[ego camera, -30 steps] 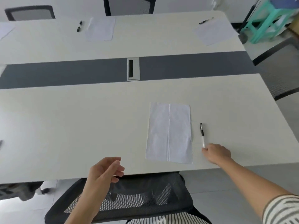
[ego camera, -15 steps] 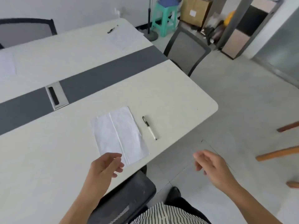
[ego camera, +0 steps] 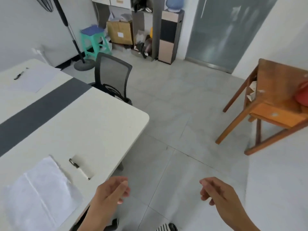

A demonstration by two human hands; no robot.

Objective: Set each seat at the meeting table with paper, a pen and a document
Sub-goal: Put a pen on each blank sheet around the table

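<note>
Both hands hover over the floor at the bottom of the frame, left hand (ego camera: 110,191) and right hand (ego camera: 216,191), fingers loosely curled, holding nothing. At lower left, paper (ego camera: 38,189) lies on the tabletop (ego camera: 103,127), a pen (ego camera: 79,169) just beside it.

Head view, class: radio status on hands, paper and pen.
Left hand open, empty, by table edge. Right hand open, empty, over floor. Near paper flat on table, pen beside it, apart. Nothing in the way.

Your right hand (ego camera: 216,192) left pen (ego camera: 79,168), now hangs empty over floor right of meeting table (ego camera: 100,127). Your left hand (ego camera: 111,192) drifted just past table's edge. You've turned away from table.
</note>
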